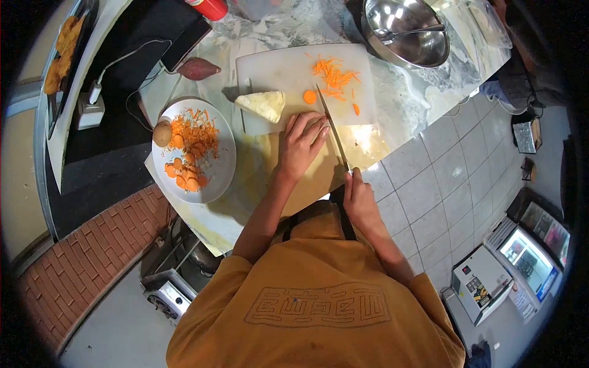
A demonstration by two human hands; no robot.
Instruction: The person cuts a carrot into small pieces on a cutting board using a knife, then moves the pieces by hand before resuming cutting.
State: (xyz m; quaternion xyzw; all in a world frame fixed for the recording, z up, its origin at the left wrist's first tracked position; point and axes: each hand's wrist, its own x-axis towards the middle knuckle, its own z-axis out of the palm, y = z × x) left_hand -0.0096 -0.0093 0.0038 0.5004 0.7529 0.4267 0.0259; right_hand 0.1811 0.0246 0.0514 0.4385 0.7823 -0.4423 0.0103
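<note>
My right hand (pixel 362 201) is closed round the handle of a kitchen knife (pixel 334 132), whose long blade slants up and left over the white cutting board (pixel 270 64). Against the blade's left side, my left hand (pixel 300 147) presses down with curled fingers; what lies under the fingertips is hidden. A round carrot slice (pixel 310 97) sits just left of the knife tip. Beyond the tip is a loose pile of carrot shreds (pixel 331 75), with a small carrot piece (pixel 356 109) to its right. A pale cut wedge (pixel 262 105) rests on the board's left part.
A white plate (pixel 226 165) at left holds carrot slices, shreds and a brown round item (pixel 162 133). Behind it lies a reddish-purple root (pixel 199 69). A steel bowl (pixel 408 30) with a utensil stands at back right. The marble counter edge (pixel 417 132) drops to floor tiles.
</note>
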